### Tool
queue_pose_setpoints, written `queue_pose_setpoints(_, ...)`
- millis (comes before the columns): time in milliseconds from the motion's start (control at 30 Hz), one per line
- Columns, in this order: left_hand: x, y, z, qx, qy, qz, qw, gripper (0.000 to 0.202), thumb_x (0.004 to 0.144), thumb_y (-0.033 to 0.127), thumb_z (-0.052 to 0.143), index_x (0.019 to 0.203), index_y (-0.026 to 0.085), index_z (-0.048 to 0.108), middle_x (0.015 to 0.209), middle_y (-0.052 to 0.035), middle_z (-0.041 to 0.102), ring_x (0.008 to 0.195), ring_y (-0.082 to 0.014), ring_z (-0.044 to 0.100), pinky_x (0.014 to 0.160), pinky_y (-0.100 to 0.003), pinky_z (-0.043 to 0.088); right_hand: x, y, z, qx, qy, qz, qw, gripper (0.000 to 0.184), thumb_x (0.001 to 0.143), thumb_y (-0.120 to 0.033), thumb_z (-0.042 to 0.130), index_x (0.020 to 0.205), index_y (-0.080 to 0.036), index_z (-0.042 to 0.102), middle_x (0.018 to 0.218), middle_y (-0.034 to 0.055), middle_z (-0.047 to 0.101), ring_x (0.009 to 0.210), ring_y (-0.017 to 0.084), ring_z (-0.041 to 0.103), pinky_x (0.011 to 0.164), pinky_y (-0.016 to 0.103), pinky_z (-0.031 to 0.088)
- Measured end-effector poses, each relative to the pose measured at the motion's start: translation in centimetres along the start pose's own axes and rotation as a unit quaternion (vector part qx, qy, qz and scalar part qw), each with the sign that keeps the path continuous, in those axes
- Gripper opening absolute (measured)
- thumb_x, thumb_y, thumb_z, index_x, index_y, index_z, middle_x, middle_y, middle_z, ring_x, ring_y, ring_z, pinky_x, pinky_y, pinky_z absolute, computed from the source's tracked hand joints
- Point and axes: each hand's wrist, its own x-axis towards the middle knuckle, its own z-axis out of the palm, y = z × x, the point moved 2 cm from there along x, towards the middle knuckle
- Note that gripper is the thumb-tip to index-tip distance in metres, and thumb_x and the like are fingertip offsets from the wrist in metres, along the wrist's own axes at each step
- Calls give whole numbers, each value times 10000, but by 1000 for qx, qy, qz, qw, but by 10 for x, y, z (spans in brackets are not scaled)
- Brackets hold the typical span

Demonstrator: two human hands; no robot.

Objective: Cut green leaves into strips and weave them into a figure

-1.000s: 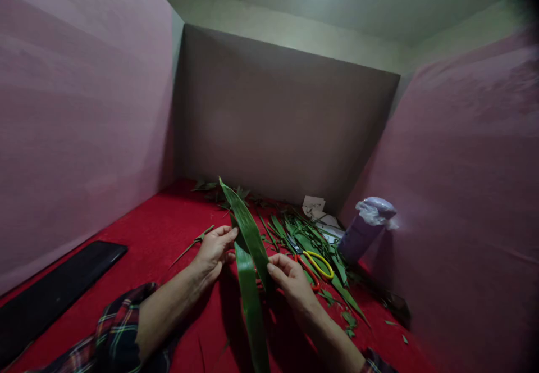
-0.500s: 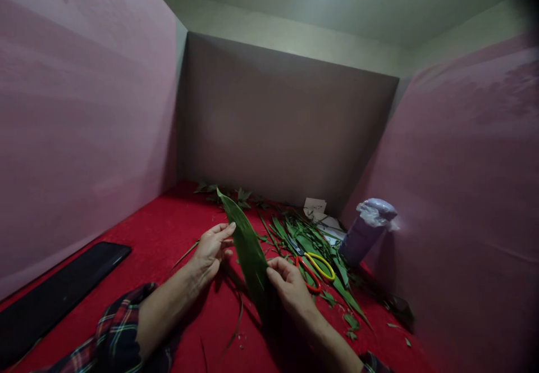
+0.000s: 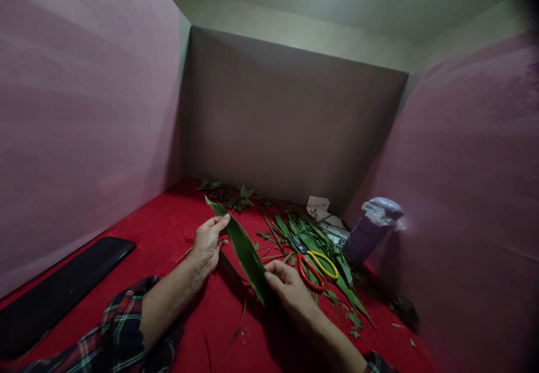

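Observation:
A long green leaf point(image 3: 245, 252) is held above the red cloth, slanting from upper left to lower right. My left hand point(image 3: 208, 242) pinches it near its pointed tip, thumb on top. Lower down, my right hand point(image 3: 288, 286) grips the leaf's right edge between thumb and fingers. Just beyond the right hand lie scissors point(image 3: 315, 269) with one red and one yellow handle loop, on top of a heap of cut leaves and stems point(image 3: 314, 235). The leaf's lower end is dark and hard to make out.
A purple container with clear plastic around its top point(image 3: 370, 230) stands at the right, beside white papers point(image 3: 319, 205). Lobed leaves point(image 3: 242, 198) lie at the back. A long black flat object point(image 3: 71, 291) rests at the left. Pink walls point(image 3: 92, 109) rise on both sides.
The leaf has tilted flatter, its tip lower and further left. My left hand has moved slightly left and up along with it. My right hand still grips the edge.

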Motion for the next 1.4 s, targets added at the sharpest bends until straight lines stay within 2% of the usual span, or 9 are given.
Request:
queue_pose_setpoints(267, 6, -1, -4, 1, 25, 43, 999, 259, 528, 302, 742, 645, 161, 559, 510, 64, 564, 372, -54, 472, 314, -134, 314, -6, -2, 6, 19, -45, 19, 999, 341, 732, -498, 562, 742, -186, 425, 539, -20, 605, 409, 141, 580, 388, 226, 428)
queue_pose_setpoints(433, 3, 0, -1, -5, 14, 68, 998, 273, 526, 312, 755, 649, 150, 572, 510, 59, 560, 372, -54, 470, 311, -139, 319, -5, 0, 8, 11, -13, -24, 1000, 382, 651, -446, 681, 802, -185, 446, 529, -68, 559, 345, 73, 482, 339, 169, 372)
queue_pose_setpoints(667, -18, 6, 16, -48, -80, 88, 992, 616, 655, 283, 711, 1197, 287, 420, 769, 44, 659, 697, -105, 631, 679, -217, 502, -1, -6, 2, 5, 69, -83, 994, 343, 718, -500, 575, 734, -183, 447, 516, -54, 542, 327, 46, 388, 308, 151, 276)
queue_pose_setpoints(833, -35, -7, 23, -10, -161, 17, 987, 298, 676, 345, 686, 889, 161, 586, 782, -34, 678, 669, -146, 647, 665, -267, 529, 0, -8, 1, -7, 89, -102, 991, 339, 730, -515, 551, 731, -195, 440, 541, -53, 509, 380, 74, 433, 333, 171, 323)
queue_pose_setpoints(1000, -42, -22, 23, 86, -196, -36, 976, 275, 576, 315, 758, 668, 79, 650, 593, -66, 668, 500, -160, 611, 431, -244, 511, -5, -9, -1, -58, 109, -122, 985, 236, 779, -411, 541, 763, -177, 513, 613, -10, 546, 539, 145, 537, 487, 256, 451)
queue_pose_setpoints(1067, -42, -24, 22, 105, -178, -28, 978, 267, 582, 319, 750, 667, 85, 654, 576, -48, 664, 488, -145, 601, 396, -219, 499, -11, -14, -4, -135, 162, -188, 959, 182, 794, -334, 553, 880, -174, 553, 808, 44, 598, 761, 193, 569, 706, 330, 469)
queue_pose_setpoints(1133, -42, -25, 21, 115, -166, -21, 979, 266, 595, 327, 738, 697, 96, 657, 600, -39, 671, 513, -145, 609, 404, -220, 511, -18, -21, -5, -265, 219, -294, 892, 201, 819, -266, 531, 1002, -186, 552, 987, 81, 578, 948, 224, 522, 857, 389, 410)
queue_pose_setpoints(1233, -46, -26, 22, 125, -162, -15, 979, 257, 603, 346, 732, 654, 114, 632, 575, -9, 649, 486, -129, 597, 404, -217, 512, -24, -26, -1, -409, 228, -362, 806, 213, 833, -213, 512, 1039, -180, 555, 1000, 100, 567, 972, 233, 508, 854, 398, 424)
queue_pose_setpoints(1400, -54, -24, 28, 139, -188, -14, 972, 312, 602, 407, 724, 575, 127, 588, 481, 30, 581, 396, -106, 560, 386, -197, 480, -24, -26, 6, -459, 205, -325, 801, 289, 812, -182, 525, 1100, -172, 531, 1017, 112, 573, 954, 238, 529, 836, 384, 449)
